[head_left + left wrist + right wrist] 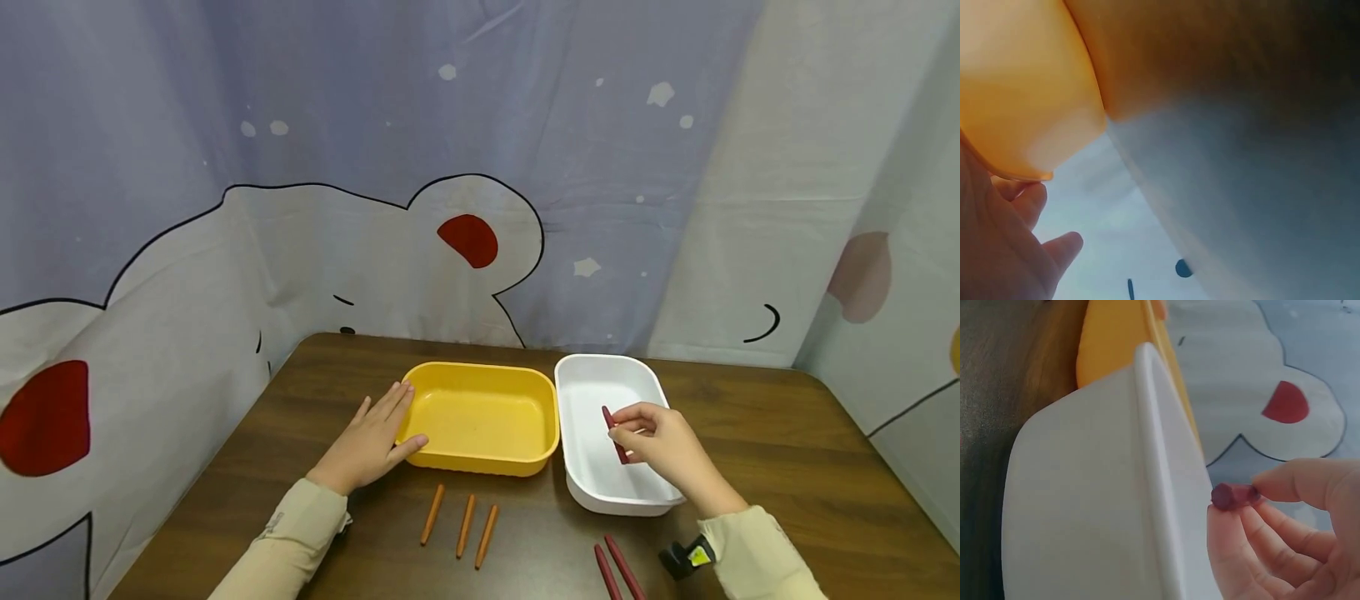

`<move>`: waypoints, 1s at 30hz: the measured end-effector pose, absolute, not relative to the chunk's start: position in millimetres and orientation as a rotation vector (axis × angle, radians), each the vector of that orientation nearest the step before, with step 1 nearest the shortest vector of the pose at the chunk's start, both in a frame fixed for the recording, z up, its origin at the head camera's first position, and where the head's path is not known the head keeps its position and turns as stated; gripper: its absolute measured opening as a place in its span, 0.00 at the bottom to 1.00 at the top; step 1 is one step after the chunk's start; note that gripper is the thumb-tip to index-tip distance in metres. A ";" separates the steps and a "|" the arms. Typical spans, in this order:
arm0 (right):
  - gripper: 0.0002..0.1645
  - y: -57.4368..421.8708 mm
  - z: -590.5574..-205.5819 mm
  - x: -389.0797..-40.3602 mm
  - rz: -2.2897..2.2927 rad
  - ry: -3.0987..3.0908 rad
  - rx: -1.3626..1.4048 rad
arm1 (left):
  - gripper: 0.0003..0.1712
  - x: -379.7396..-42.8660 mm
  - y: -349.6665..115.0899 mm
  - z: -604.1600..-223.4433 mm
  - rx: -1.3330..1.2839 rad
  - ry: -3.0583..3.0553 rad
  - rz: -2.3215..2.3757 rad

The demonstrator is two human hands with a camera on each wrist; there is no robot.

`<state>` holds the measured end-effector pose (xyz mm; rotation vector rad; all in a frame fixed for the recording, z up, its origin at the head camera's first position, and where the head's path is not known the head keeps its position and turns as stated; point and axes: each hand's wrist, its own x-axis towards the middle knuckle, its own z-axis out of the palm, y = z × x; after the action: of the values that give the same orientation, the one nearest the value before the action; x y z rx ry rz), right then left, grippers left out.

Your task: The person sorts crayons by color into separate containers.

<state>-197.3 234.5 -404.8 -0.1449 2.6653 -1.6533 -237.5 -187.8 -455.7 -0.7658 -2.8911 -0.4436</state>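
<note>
My right hand (663,442) pinches a slim dark red stick (615,435) between thumb and fingers, over the inside of the white plastic tub (622,505). From the right wrist, the stick's faceted end (1223,496) shows beside the tub's wall. My left hand (372,442) rests with spread, straight fingers on the left rim of the yellow tub (480,465); the left wrist view catches its fingers (1030,203) at that rim from below. Three orange-brown sticks (465,527) lie on the table in front of the yellow tub.
Two more dark red sticks (625,567) lie on the wooden table (780,467) near its front, partly cut off by the frame. Both tubs stand side by side, rims close together. A printed curtain (360,258) hangs behind the table's back edge.
</note>
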 end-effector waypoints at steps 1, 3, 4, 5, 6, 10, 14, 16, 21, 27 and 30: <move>0.14 233.4 -405.5 -201.4 -1.660 2.648 -0.127 | 0.49 -237.5 -187.7 -455.6 -0.766 -2.892 -0.446; 0.15 230.2 -407.4 -208.8 -1.668 2.614 -0.086 | 0.49 -237.4 -187.6 -455.4 -0.767 -2.891 -0.455; 0.15 228.1 -408.8 -212.3 -1.663 2.602 -0.067 | 0.49 -237.4 -187.5 -455.2 -0.767 -2.890 -0.460; 0.15 225.9 -410.4 -215.5 -1.651 2.595 -0.045 | 0.49 -237.5 -187.3 -455.2 -0.768 -2.888 -0.462; 0.15 223.6 -412.2 -218.3 -1.634 2.592 -0.025 | 0.49 -237.7 -187.1 -455.1 -0.769 -2.887 -0.464; 0.15 213.9 -418.6 -227.1 -1.543 2.593 0.035 | 0.48 -238.6 -186.6 -455.1 -0.775 -2.882 -0.467; 0.14 206.8 -422.5 -232.1 -1.496 2.587 0.080 | 0.48 -238.7 -187.1 -455.3 -0.776 -2.889 -0.471; 0.13 204.9 -423.9 -234.8 -1.506 2.569 0.111 | 0.48 -238.7 -187.3 -455.8 -0.775 -2.891 -0.475; 0.15 204.3 -425.6 -240.8 -1.620 2.473 0.132 | 0.48 -238.1 -187.5 -456.8 -0.770 -2.896 -0.480; 0.17 207.1 -423.5 -240.4 -1.632 2.476 0.128 | 0.48 -237.3 -187.2 -456.1 -0.771 -2.895 -0.471; 0.17 209.2 -421.7 -237.3 -1.617 2.501 0.097 | 0.48 -236.8 -187.4 -455.9 -0.770 -2.895 -0.467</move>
<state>-237.3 209.2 -421.7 0.0973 2.5012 -1.6174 -236.8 -187.4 -455.9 -0.7700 -2.8950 -0.4670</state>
